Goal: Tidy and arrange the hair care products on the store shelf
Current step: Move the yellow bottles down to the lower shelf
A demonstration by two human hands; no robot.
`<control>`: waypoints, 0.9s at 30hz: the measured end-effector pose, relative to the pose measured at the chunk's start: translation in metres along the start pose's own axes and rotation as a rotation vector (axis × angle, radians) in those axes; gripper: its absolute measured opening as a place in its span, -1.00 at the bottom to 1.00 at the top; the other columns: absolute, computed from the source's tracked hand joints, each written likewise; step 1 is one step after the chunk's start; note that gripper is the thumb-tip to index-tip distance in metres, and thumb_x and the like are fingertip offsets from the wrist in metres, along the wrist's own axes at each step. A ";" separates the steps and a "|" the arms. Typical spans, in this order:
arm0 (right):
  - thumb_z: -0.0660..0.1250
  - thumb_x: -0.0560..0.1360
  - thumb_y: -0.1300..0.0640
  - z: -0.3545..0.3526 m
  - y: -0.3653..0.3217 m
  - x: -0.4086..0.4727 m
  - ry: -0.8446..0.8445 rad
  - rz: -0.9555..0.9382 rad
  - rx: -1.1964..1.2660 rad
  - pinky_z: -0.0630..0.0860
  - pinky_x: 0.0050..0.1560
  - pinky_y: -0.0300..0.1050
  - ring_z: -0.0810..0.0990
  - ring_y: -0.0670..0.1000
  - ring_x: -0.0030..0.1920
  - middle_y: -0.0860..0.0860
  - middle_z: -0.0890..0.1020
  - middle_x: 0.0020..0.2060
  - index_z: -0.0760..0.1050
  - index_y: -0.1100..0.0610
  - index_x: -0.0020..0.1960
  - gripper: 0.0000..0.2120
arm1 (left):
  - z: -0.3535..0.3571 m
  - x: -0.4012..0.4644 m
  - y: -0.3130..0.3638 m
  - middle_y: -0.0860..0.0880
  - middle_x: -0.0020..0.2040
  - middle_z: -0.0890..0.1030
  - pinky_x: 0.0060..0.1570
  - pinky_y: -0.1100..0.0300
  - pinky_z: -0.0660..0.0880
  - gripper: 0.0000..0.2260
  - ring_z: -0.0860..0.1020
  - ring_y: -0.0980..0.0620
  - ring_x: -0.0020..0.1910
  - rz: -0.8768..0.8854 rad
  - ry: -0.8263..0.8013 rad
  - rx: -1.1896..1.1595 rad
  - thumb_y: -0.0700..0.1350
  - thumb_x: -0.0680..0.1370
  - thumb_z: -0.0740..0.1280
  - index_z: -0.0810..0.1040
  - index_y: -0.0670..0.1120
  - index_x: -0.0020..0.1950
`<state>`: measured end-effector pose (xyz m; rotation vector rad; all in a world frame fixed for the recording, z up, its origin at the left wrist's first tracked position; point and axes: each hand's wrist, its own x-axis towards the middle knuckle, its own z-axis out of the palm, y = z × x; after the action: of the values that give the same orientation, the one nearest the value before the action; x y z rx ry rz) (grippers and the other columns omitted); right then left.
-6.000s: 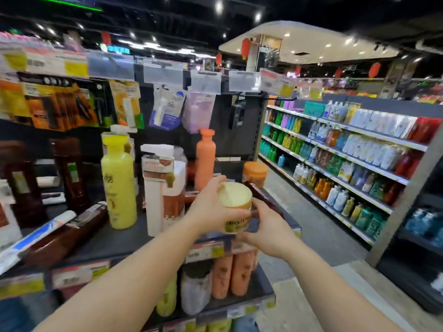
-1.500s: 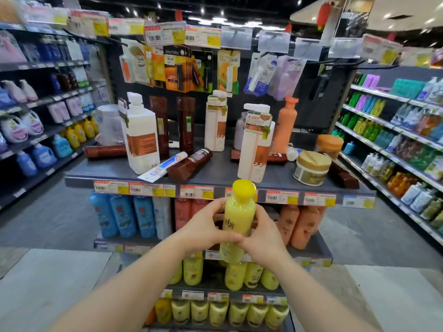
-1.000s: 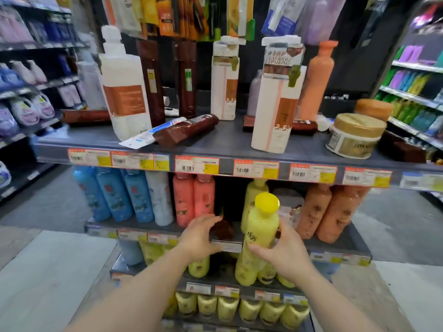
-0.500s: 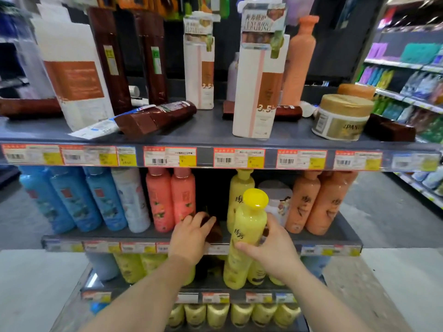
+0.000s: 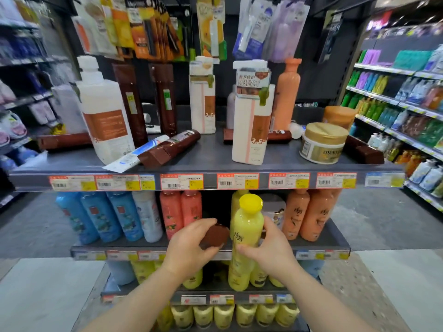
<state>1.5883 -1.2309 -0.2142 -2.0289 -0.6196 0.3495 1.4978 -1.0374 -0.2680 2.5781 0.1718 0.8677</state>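
Observation:
My right hand (image 5: 271,252) grips a yellow bottle (image 5: 245,233) with a yellow cap, upright in front of the second shelf (image 5: 335,245). My left hand (image 5: 189,248) holds the end of a dark brown product (image 5: 214,236) at that shelf's front edge, in the gap between the coral bottles (image 5: 181,212) and another yellow bottle (image 5: 236,200) standing on the shelf. On the top shelf (image 5: 208,154) stand white pump bottles (image 5: 251,121), brown tubes, an orange bottle (image 5: 286,92) and a gold-lidded jar (image 5: 322,142). A brown tube (image 5: 172,147) lies on its side there.
Blue bottles (image 5: 96,216) fill the second shelf's left, orange bottles (image 5: 309,216) its right. Yellow bottles (image 5: 227,315) line the lower shelves. Hanging packets (image 5: 148,27) crowd the back panel. Another aisle shelf (image 5: 407,111) runs along the right, with grey floor between.
My left hand has taken hold of the brown product in the gap and drawn it to the shelf's front edge. The yellow bottle in my right hand stays about level with the second shelf.

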 end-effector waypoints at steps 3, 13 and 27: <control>0.57 0.31 0.05 -0.003 -0.022 -0.005 -0.006 -0.003 -0.023 0.37 -0.24 -0.43 0.47 -0.35 -0.10 -0.29 0.51 -0.07 0.34 -0.17 0.09 -0.49 | -0.055 0.014 0.028 0.31 0.11 0.55 0.15 0.36 0.46 -0.53 0.51 0.31 0.11 -0.064 -0.013 -0.158 0.22 0.37 0.38 0.59 0.06 0.22; 0.58 0.31 0.05 0.005 -0.087 -0.009 -0.007 0.020 -0.007 0.40 -0.24 -0.42 0.52 -0.28 -0.10 -0.20 0.58 -0.05 0.38 -0.10 0.16 -0.47 | -0.200 0.098 0.072 0.27 -0.21 0.66 -0.17 0.44 0.47 -0.78 0.60 0.31 -0.20 -0.139 -0.116 -0.463 -0.15 0.44 0.51 0.62 0.17 -0.06; 0.58 0.28 0.04 0.009 -0.111 -0.010 0.081 0.009 -0.011 0.42 -0.20 -0.42 0.53 -0.29 -0.05 -0.21 0.59 -0.04 0.41 -0.10 0.16 -0.47 | -0.237 0.233 0.071 0.05 0.08 0.55 0.06 0.06 0.55 -0.62 0.53 0.07 0.05 -0.263 0.176 -0.310 0.08 0.51 0.40 0.48 -0.03 0.26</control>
<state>1.5439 -1.1840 -0.1233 -2.0465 -0.5639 0.2684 1.5400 -0.9635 0.0611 2.1348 0.3861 0.9384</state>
